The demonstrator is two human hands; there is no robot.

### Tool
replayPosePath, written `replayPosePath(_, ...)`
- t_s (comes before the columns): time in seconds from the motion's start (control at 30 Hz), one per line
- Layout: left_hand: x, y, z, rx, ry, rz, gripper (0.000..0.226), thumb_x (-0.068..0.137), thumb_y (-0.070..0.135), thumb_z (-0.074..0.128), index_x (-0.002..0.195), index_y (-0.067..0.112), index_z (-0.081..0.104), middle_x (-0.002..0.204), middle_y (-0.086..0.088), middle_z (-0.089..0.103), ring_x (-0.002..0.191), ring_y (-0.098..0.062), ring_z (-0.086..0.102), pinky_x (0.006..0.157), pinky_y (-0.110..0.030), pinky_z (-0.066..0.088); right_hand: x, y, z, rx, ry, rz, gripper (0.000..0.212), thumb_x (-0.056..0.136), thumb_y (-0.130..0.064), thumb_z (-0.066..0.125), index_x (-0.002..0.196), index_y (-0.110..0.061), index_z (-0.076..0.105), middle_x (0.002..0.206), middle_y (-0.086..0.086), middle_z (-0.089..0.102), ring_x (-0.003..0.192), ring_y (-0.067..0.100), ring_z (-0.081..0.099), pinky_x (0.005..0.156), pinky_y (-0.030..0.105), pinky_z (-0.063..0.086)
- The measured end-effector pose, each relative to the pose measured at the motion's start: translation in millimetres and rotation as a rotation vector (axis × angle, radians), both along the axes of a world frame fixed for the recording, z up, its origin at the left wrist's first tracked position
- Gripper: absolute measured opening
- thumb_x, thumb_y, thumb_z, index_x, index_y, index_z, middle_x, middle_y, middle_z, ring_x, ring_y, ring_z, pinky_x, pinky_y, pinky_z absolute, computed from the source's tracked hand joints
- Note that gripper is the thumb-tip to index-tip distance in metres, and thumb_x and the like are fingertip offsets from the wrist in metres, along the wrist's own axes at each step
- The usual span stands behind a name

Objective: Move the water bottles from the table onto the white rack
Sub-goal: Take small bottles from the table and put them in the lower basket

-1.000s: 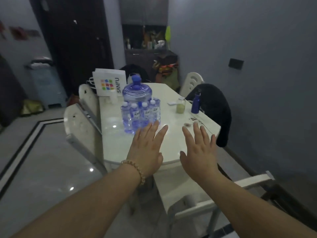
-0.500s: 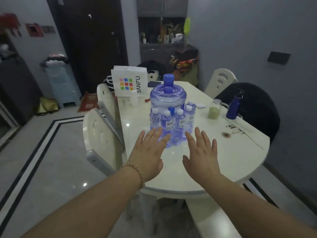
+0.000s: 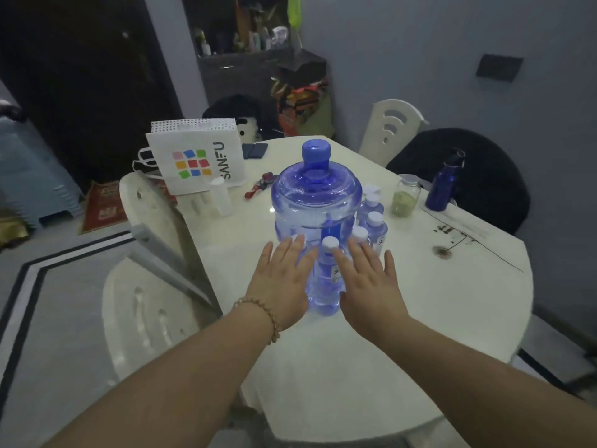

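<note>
Both the left grip (image 3: 280,286) and right grip (image 3: 371,286), wide and empty, have been brought alongside the water bottle (image 3: 325,282) between them for pickup.

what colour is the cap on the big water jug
Blue; the big jug's cap shows clearest in the head view.

Dim bluish light, soft blur, wide-angle warping.

Small white-capped water bottles (image 3: 327,279) upright on the table (image 3: 355,350), clustered against a big blue jug (image 3: 315,205).
</note>
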State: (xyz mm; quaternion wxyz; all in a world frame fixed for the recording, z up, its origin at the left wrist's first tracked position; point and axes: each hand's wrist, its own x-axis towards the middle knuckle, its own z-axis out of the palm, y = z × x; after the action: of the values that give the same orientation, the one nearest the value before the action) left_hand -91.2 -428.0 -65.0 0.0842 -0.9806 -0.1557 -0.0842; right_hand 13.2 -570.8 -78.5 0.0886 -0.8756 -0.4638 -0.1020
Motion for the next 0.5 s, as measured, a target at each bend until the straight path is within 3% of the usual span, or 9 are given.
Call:
replayPosePath(0.13,32,44,-9,-0.01,0.013,-0.122,0.078,0.087,0.037,0.051,0.149,0.024,0.006,0.158,-0.007,0.004,0.144,-0.024,0.001,0.114,-0.043,-0.003,7,35,-8,-0.044,-0.038,-0.057,0.077,0.084,-0.019,0.058,0.149,-0.019,0.017,0.157,0.01,0.01,0.144,0.031,0.008,0.113,0.051,0.002)
replayPosePath(0.27,58,84,-20,-0.019,0.032,-0.35,0.076,0.084,0.031,0.053,0.149,0.017,0.014,0.156,-0.003,0.016,0.141,-0.021,0.014,0.114,-0.044,0.005,13,65,-13,-0.126,-0.085,-0.153,0.081,0.083,-0.019,0.061,0.15,-0.017,0.015,0.157,0.013,0.011,0.143,0.033,0.008,0.113,0.052,0.0)
replayPosePath(0.4,73,118,-27,-0.082,0.02,-0.598,0.075,0.08,0.028,0.055,0.146,0.016,0.022,0.15,-0.005,0.029,0.136,-0.023,0.027,0.112,-0.044,0.018,-3,91,-10,-0.107,-0.116,-0.307,0.077,0.061,-0.007,0.078,0.133,-0.007,0.051,0.14,0.024,0.044,0.129,0.043,0.04,0.103,0.063,0.031)
replayPosePath(0.5,78,128,-33,-0.152,0.03,-0.678,0.073,0.084,0.024,0.055,0.147,0.014,0.021,0.149,-0.008,0.03,0.134,-0.025,0.031,0.112,-0.041,0.022,-12,104,-9,-0.103,-0.161,-0.404,0.073,0.054,-0.002,0.078,0.124,-0.004,0.058,0.124,0.024,0.056,0.117,0.043,0.051,0.1,0.059,0.037)
